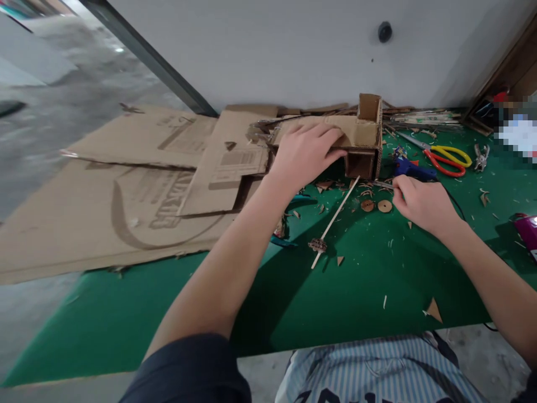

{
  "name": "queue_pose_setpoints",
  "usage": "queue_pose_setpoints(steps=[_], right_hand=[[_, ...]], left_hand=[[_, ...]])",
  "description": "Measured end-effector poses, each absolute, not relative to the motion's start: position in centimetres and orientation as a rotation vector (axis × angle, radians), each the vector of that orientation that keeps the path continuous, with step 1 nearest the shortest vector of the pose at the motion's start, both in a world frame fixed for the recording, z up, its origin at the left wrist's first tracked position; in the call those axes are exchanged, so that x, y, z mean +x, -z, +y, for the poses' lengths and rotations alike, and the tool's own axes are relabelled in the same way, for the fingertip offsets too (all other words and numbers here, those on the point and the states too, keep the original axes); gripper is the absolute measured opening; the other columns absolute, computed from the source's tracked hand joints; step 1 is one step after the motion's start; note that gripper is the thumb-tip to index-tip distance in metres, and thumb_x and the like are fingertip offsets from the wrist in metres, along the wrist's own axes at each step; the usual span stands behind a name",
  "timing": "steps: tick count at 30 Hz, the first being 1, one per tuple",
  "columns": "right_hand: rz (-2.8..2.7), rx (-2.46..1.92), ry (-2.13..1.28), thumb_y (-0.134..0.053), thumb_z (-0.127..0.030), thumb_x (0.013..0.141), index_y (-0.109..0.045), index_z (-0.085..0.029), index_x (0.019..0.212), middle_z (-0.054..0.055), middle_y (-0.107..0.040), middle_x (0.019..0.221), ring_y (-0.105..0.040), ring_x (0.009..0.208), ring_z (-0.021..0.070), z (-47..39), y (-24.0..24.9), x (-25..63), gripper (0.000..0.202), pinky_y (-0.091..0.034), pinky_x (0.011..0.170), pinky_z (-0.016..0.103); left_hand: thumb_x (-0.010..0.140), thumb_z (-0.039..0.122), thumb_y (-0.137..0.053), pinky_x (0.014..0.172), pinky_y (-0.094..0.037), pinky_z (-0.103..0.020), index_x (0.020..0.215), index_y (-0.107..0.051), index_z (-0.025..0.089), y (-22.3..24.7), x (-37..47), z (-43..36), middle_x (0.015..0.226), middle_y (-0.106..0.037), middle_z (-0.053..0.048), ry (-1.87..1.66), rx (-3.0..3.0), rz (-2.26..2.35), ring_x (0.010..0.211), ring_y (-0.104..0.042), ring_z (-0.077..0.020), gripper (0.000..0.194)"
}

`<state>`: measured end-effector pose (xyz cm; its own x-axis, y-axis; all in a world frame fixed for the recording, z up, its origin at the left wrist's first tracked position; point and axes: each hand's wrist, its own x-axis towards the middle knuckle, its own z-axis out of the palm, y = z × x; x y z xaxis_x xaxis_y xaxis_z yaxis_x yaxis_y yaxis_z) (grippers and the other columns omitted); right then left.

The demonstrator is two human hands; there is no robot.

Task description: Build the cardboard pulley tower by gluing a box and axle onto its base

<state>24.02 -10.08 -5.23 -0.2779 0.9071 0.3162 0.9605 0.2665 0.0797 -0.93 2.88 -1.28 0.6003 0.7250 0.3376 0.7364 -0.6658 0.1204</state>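
Note:
My left hand point(308, 148) grips a small cardboard structure point(369, 131) near the back of the green table, fingers over its top and thumb at its front edge. The structure has a raised box end and an opening below. In my right hand point(425, 201), fingers curled, is a slim metal tool point(381, 184) whose tip points left toward the structure's lower corner; its kind is unclear. A wooden stick point(337, 220) lies in front, passing through a brown ridged wheel point(318, 245). Two cardboard discs point(385, 206) lie between it and my right hand.
Large cardboard sheets point(168, 190) cover the left side. Red-and-yellow-handled scissors point(448, 159), a blue glue gun point(413, 169) and silver pliers point(481, 157) lie right. Thin sticks point(423, 118) line the white wall point(293, 50). Cardboard scraps point(434, 309) dot the green table point(356, 308).

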Motion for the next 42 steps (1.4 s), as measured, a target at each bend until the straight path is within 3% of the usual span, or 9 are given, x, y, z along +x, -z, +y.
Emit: queue_pose_setpoints(steps=[9, 17, 21, 24, 28, 30, 33, 37, 42], right_hand=[[-2.275, -1.275, 0.543, -0.041, -0.018, 0.102, -0.073, -0.014, 0.117, 0.006, -0.074, 0.078, -0.058, 0.058, 0.0132, -10.4, 6.1, 24.0, 0.035, -0.036, 0.052, 0.028], [-2.087, -0.952, 0.543, -0.053, -0.005, 0.095, -0.065, -0.018, 0.132, 0.007, -0.082, 0.107, -0.078, 0.087, 0.0170, -10.4, 6.5, 23.8, 0.041, -0.061, 0.069, 0.027], [-1.904, -1.031, 0.123, -0.053, -0.015, 0.100, -0.070, -0.021, 0.123, 0.006, -0.082, 0.102, -0.079, 0.085, 0.0165, -10.7, 6.3, 22.8, 0.029, -0.063, 0.070, 0.027], [-1.499, -1.160, -0.469, -0.058, -0.039, 0.102, -0.075, -0.021, 0.104, 0.003, -0.079, 0.079, -0.075, 0.066, 0.0143, -10.8, 5.9, 21.8, 0.025, -0.058, 0.056, 0.024], [-1.065, -1.098, -1.024, -0.067, -0.067, 0.089, -0.070, -0.021, 0.081, -0.004, -0.059, 0.053, -0.055, 0.044, 0.0090, -10.3, 5.3, 21.1, 0.048, -0.048, 0.045, 0.023], [-0.981, -1.040, -1.148, -0.070, -0.070, 0.085, -0.068, -0.021, 0.079, -0.006, -0.052, 0.051, -0.051, 0.044, 0.0080, -10.2, 5.1, 21.1, 0.049, -0.046, 0.046, 0.023], [-0.960, -0.983, -1.210, -0.075, -0.066, 0.083, -0.070, -0.021, 0.088, -0.008, -0.047, 0.054, -0.046, 0.047, 0.0076, -10.3, 5.0, 21.0, 0.045, -0.042, 0.046, 0.022], [-1.100, -0.955, -1.196, -0.081, -0.056, 0.081, -0.072, -0.023, 0.100, -0.005, -0.056, 0.069, -0.043, 0.054, 0.0061, -10.5, 5.7, 20.6, 0.039, -0.037, 0.047, 0.022], [-1.091, -1.022, -1.138, -0.074, -0.057, 0.087, -0.070, -0.023, 0.094, 0.000, -0.066, 0.088, -0.059, 0.071, 0.0088, -10.4, 7.1, 20.3, 0.035, -0.051, 0.061, 0.023]], left_hand=[[0.102, 0.050, -0.053, 0.108, -0.042, -0.047, 0.131, -0.066, 0.027, 1.2, -1.5, 2.9, 0.136, -0.070, -0.012, 0.542, -2.700, -1.205, 0.128, -0.062, -0.0344, 0.039], [0.103, 0.050, -0.049, 0.103, -0.046, -0.048, 0.130, -0.067, 0.031, 1.0, -1.2, 2.6, 0.136, -0.070, -0.009, 0.440, -2.626, -1.227, 0.127, -0.063, -0.0339, 0.037], [0.099, 0.046, -0.058, 0.107, -0.044, -0.050, 0.133, -0.063, 0.026, -0.3, -1.1, 1.4, 0.135, -0.067, -0.012, 0.441, -2.632, -1.272, 0.131, -0.058, -0.0372, 0.039], [0.091, 0.045, -0.070, 0.106, -0.044, -0.047, 0.129, -0.063, 0.023, -2.0, -0.9, -0.6, 0.135, -0.063, -0.014, 0.502, -2.677, -1.235, 0.130, -0.056, -0.0377, 0.045], [0.089, 0.049, -0.070, 0.075, -0.046, -0.032, 0.112, -0.067, 0.020, -2.9, 0.8, -3.6, 0.103, -0.070, -0.006, 0.406, -3.160, -1.033, 0.090, -0.066, -0.0225, 0.037], [0.095, 0.040, -0.062, 0.066, -0.041, -0.028, 0.094, -0.069, 0.019, -2.2, 2.1, -4.6, 0.089, -0.069, -0.003, 0.233, -3.381, -0.883, 0.076, -0.061, -0.0163, 0.022], [0.095, 0.020, -0.055, 0.061, -0.036, -0.026, 0.075, -0.062, 0.017, -0.8, 3.8, -5.1, 0.068, -0.060, 0.001, 0.332, -3.514, -0.918, 0.060, -0.051, -0.0108, 0.021], [0.095, 0.020, -0.056, 0.056, -0.036, -0.025, 0.075, -0.064, 0.016, 0.1, 4.3, -5.3, 0.067, -0.065, 0.001, 0.640, -3.566, -1.230, 0.055, -0.051, -0.0094, 0.021], [0.097, 0.023, -0.057, 0.055, -0.033, -0.026, 0.079, -0.070, 0.016, -0.5, 4.3, -5.8, 0.071, -0.067, -0.001, 0.321, -3.443, -1.228, 0.056, -0.052, -0.0110, 0.023]])
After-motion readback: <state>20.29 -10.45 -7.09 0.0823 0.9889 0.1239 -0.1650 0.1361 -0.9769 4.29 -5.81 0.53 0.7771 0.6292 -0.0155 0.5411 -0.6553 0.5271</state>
